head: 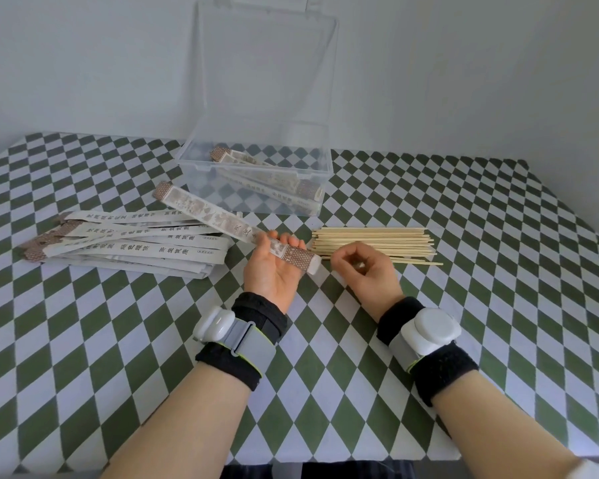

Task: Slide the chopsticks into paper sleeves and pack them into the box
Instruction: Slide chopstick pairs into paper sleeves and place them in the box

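Sleeve (204, 209) mouth at centre frame may crumple if your gripping left hand (272, 271) squeezes; your right hand (363, 271) curls beside the chopsticks (377, 240), grasp unclear.

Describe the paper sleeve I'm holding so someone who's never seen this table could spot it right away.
On the checked table, just in front of the clear box, the left grip holds one sleeve by its near end. Unlike the flat pile to its left, lettered side up, it is lifted, slants away leftward and shows a brown picture print.
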### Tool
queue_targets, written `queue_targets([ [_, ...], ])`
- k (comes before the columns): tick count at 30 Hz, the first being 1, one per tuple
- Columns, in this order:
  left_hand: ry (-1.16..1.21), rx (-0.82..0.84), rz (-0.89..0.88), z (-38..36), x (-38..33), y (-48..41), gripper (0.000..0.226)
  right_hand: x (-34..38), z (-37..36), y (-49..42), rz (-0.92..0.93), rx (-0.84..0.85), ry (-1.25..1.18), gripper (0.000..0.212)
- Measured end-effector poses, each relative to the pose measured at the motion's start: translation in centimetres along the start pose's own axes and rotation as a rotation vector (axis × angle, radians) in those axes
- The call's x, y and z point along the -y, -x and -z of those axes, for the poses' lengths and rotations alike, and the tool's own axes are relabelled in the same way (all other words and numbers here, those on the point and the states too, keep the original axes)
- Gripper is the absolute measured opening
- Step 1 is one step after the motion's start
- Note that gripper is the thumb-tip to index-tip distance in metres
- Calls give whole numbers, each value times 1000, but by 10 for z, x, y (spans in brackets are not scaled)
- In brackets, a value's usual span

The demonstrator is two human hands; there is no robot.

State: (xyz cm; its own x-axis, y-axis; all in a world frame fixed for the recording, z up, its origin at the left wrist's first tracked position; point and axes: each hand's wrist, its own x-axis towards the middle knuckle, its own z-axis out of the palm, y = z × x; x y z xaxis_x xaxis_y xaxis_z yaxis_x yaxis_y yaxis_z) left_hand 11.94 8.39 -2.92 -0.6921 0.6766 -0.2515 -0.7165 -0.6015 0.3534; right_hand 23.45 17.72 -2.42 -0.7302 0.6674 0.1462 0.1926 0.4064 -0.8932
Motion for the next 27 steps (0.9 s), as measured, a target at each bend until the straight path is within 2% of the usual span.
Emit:
queue_targets([
  [3,25,-31,-25,-1,-4,-3,32,-10,22,-6,107,-163,350,6],
  [6,-1,-43,-9,-3,-1,-4,32,-24,41,-12,97,-75,702,16],
  [8,11,-59,-11,-2,1,-5,31,-27,45,-13,92,-15,819,20],
  [15,91,-127,-49,3,-2,-8,30,-11,48,-21,79,110,928,15],
  [20,124,-150,-69,4,-3,-9,32,5,43,-26,45,275,1020,23],
  [23,146,-148,-79,4,-4,-8,32,8,39,-26,67,351,931,22],
  [27,141,-139,-108,3,-8,-8,32,14,26,-29,99,363,896,18],
])
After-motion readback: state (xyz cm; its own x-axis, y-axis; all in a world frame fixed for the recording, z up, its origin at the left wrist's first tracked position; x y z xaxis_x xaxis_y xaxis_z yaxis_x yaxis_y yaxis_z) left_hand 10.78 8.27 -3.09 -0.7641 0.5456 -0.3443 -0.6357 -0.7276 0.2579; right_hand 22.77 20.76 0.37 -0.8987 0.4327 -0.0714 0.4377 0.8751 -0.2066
